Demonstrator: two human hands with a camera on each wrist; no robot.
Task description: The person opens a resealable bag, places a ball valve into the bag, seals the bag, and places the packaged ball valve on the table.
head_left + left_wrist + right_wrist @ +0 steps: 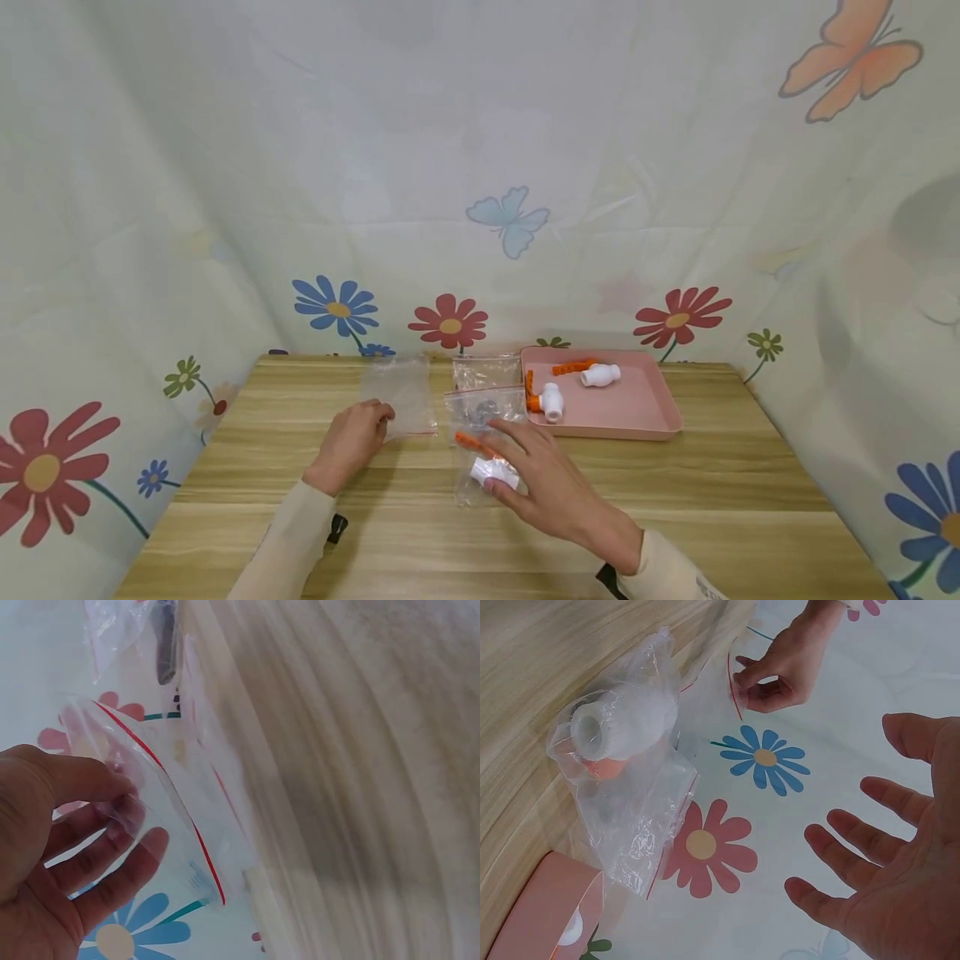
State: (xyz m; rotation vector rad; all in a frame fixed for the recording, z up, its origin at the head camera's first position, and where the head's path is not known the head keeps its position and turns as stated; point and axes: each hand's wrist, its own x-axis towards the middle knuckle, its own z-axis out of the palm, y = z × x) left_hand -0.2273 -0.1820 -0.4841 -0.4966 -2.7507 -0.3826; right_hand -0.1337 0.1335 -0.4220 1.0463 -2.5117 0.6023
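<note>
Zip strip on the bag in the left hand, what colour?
Red; the strip shows best in the left wrist view.

two white-and-orange plastic valves [601, 376] lie in a pink rectangular tray [618, 408], right of a clear rectangular plastic bag [464, 477] containing a third valve [491, 472]; to its left, a second clear bag [405, 400] touches my left grip [351, 438].

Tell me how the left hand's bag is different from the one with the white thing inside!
The thin bag shows nothing inside; the filled bag holds a white valve with an orange handle. The thin bag has no lump, but the filled bag bulges. The left hand pinches the thin bag, while the filled bag lies on the table. Both are clear, with a red strip.
</note>
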